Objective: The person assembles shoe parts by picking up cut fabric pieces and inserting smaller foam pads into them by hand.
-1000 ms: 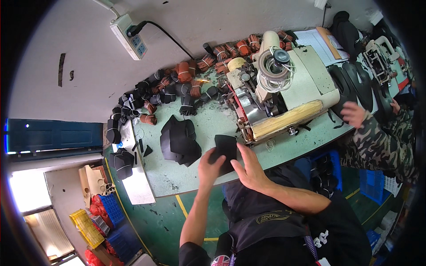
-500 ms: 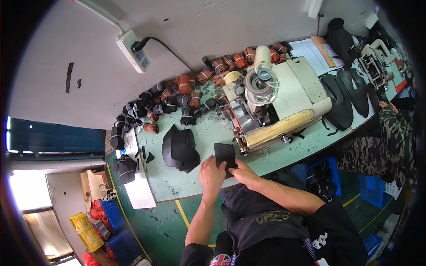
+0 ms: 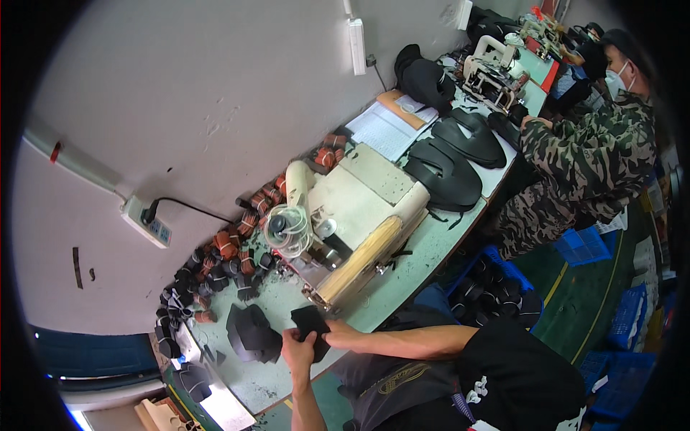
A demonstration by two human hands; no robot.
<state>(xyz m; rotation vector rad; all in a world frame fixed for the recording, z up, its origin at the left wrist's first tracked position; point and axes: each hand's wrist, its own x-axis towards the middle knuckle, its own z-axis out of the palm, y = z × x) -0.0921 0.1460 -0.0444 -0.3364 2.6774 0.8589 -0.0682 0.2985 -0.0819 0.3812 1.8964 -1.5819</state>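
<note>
At the far left, we see a blue door panel (image 3: 93, 359) low down, and to its right a power strip (image 3: 146, 224) on the wall with a black plug in it. A tied black bundle (image 3: 194, 381) sits by a white board (image 3: 226, 411) at the end of the pale green table (image 3: 251, 377). Along the wall we have rust-coloured bundles (image 3: 225, 246) and dark ones heaped together. A loose pile of black pieces (image 3: 251, 334) lies just left of our hands.

Our left hand (image 3: 298, 350) is clamped on a flat black piece (image 3: 309, 323), its thumb over the front face. That piece is near the table's front edge, between our two hands; whether it touches the tabletop, we cannot tell. Our right hand (image 3: 341, 335) meets its right edge, fingertips hidden, so we cannot tell whether they close on it.

Just beyond stands a cream machine (image 3: 374, 179), then papers (image 3: 384, 133) and large black shaped pieces (image 3: 460, 190). Farther right, we see a blue crate (image 3: 512, 271) of dark pieces and a co-worker in camouflage (image 3: 589, 154).
</note>
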